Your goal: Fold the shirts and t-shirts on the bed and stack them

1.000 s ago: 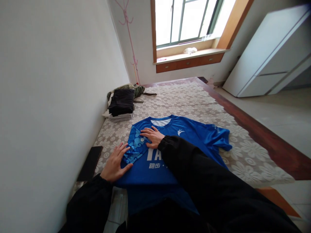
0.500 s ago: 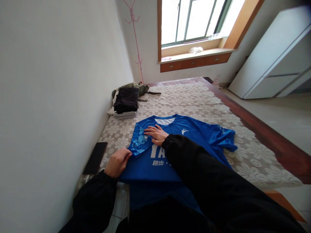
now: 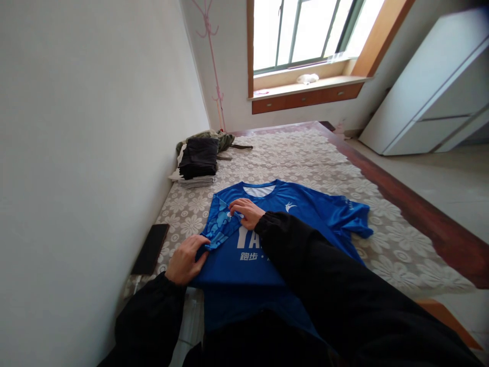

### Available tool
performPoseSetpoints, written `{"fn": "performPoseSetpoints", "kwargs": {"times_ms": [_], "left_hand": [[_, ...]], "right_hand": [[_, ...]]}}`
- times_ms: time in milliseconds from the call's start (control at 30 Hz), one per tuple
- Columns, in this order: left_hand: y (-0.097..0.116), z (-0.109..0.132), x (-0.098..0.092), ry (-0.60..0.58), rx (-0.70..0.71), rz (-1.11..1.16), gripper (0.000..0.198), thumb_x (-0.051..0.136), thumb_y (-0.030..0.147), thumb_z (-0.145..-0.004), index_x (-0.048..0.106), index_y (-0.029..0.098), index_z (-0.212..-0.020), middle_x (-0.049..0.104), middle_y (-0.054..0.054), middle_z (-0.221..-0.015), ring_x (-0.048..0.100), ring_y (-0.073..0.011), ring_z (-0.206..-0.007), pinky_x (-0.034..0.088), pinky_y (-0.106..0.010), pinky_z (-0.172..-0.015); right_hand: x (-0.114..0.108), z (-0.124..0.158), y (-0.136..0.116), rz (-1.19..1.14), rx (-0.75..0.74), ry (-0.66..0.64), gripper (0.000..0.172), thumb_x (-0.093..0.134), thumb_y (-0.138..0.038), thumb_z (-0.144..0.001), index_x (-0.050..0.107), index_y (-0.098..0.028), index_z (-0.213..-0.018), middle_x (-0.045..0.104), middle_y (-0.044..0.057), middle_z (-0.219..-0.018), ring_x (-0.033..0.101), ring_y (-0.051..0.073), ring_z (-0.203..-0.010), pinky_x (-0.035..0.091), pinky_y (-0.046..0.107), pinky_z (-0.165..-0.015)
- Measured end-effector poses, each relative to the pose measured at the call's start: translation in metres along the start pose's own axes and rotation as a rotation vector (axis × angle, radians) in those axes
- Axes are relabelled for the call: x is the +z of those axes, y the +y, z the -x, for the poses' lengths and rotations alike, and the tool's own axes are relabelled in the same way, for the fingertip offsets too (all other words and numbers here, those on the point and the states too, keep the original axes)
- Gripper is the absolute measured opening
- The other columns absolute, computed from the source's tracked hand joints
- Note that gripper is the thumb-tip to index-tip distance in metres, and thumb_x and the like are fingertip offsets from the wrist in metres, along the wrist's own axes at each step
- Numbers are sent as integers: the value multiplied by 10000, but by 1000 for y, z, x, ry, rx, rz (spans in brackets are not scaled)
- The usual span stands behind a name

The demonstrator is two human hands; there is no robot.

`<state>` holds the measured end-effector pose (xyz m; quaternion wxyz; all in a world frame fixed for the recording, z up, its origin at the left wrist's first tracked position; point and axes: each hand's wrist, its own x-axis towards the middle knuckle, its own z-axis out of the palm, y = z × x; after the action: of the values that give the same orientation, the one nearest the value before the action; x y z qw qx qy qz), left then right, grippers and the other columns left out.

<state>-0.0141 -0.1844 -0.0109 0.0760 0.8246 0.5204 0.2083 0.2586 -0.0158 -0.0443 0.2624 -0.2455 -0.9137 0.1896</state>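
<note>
A blue T-shirt (image 3: 305,224) lies front up on the patterned tablecloth, its neckline at the far side and white lettering on the chest. One sleeve, with a light-blue cloud print, is folded inward over the front. At this folded side my left hand (image 3: 186,259) touches the shirt's edge, thumb and fingers apart. My right hand (image 3: 247,211) has its fingers curled down on the inner end of the folded sleeve, gripping the fabric. The right forearm crosses the shirt and hides part of the lettering. The opposite sleeve lies spread out to the right.
A stack of folded dark and grey clothes (image 3: 197,160) sits by the wall, with an olive strapped item (image 3: 226,140) behind. A black flat object (image 3: 151,248) lies at the left edge of the tablecloth (image 3: 290,153). A pink coat stand (image 3: 215,66) rises beyond.
My left thumb has parted from the fingers at the shirt's edge. My right hand's fingers, earlier spread flat on the sleeve, have curled in and gathered its inner edge.
</note>
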Motion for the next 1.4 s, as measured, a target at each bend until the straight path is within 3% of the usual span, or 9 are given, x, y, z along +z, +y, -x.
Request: {"fn": "performPoseSetpoints", "kwargs": {"times_ms": [67, 167, 333, 633, 833, 967, 1167, 1233, 1400], "left_hand": [[1, -3, 2, 9, 12, -3, 147, 550, 256, -979, 651, 249, -1086, 725, -56, -1130, 673, -229, -1115, 543, -415, -1027], [2, -5, 5, 21, 57, 2, 156, 523, 275, -1013, 675, 247, -1030, 729, -52, -1118, 678, -212, -1100, 546, -391, -1024], [3, -4, 4, 3, 102, -9, 258, 468, 276, -1040, 721, 253, -1081, 742, -52, -1096, 702, -192, -1036, 576, -358, -970], [3, -3, 4, -46, 203, -100, 318, 452, 208, -1039, 729, 273, -1178, 730, -63, -1166, 678, -211, -1090, 568, -387, -996], [11, -4, 5, -52, 129, -143, 295, 457, 249, -1044, 730, 281, -1153, 723, -64, -1163, 670, -223, -1072, 576, -403, -961], [15, -2, 5, -55, 112, -121, 273, 483, 292, -1034, 724, 284, -1162, 720, -64, -1184, 671, -229, -1092, 566, -414, -987], [9, -13, -3, 22, 14, -30, 300, 435, 305, -1046, 698, 274, -1186, 738, -48, -1173, 680, -209, -1112, 549, -377, -1011], [4, -24, 0, 28, -21, -50, 346, 403, 326, -1052, 665, 269, -1270, 712, -53, -1280, 638, -222, -1226, 504, -405, -1088], [-21, -47, 20, -141, -114, -202, 621, 378, 507, -1035, 382, 215, -1583, 405, -99, -1644, 276, -332, -1555, 220, -608, -1252]], "right_hand": [[-2, 0, 0, -5, -14, -4, 484, 498, -49, -574, 685, -230, -982, 682, 70, -1180, 579, 255, -1149, 384, 441, -1078], [-4, 0, 2, 10, -4, -42, 394, 510, -50, -565, 674, -228, -876, 684, 66, -1113, 584, 262, -1094, 391, 438, -1044], [-6, 0, 8, 16, -16, -78, 424, 506, -46, -565, 693, -236, -895, 698, 52, -1162, 588, 265, -1137, 364, 449, -1071], [-7, -2, 10, 12, -34, -59, 272, 535, -74, -639, 689, -240, -791, 736, 40, -1101, 630, 250, -1066, 400, 420, -1044], [-8, -1, 6, 0, -15, -6, 214, 526, -79, -692, 664, -243, -709, 757, 30, -1052, 654, 236, -1047, 390, 414, -1058], [-8, -1, 6, 6, -9, 9, 199, 543, -133, -771, 708, -242, -784, 759, 42, -1059, 653, 242, -1048, 398, 420, -1060], [-6, 0, 8, 18, -9, 9, 355, 543, -127, -740, 739, -248, -1010, 723, 61, -1166, 635, 249, -1106, 407, 427, -1072], [-4, 1, 8, 13, -8, 4, 419, 545, -120, -718, 736, -251, -1067, 706, 65, -1238, 619, 255, -1172, 380, 446, -1111], [3, 3, 8, 59, 68, -66, 697, 554, -119, -647, 669, -279, -1316, 585, 59, -1490, 450, 303, -1428, 164, 572, -1231]]}}
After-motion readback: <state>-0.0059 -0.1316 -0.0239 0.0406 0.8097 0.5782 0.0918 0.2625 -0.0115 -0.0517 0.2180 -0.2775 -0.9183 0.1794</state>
